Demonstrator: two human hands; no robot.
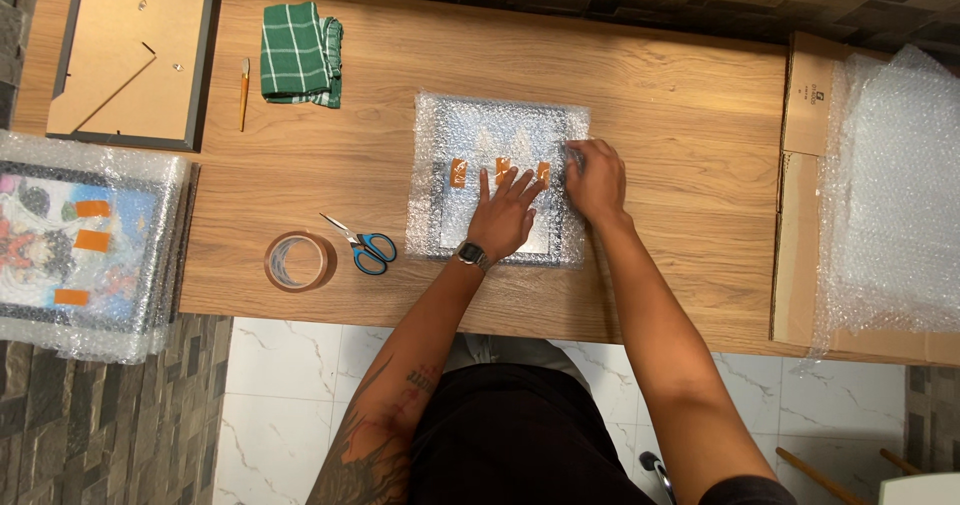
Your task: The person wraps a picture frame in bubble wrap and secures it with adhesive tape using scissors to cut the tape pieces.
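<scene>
At the centre of the frame, your left hand (503,215) lies flat, fingers spread wide, on a bubble-wrapped frame (497,179) on the wooden table (680,115) — its fingertips just reach a row of three orange tape strips (499,171). Your right hand (594,180) rests on the parcel's right edge with fingers curled under; whether they pinch the wrap or only press it is hard to tell from above. Left of the parcel lie blue-handled scissors (364,246) and, just beside them, a roll of tape (298,262). At the upper left sit a bare frame (132,63) turned back-up, a small brush-like tool (243,93) and a folded green checked cloth (300,55) — at the left edge, a stack of wrapped pictures (85,247). At the right edge, sheets of bubble wrap (890,185) overlie a cardboard box (806,105).
</scene>
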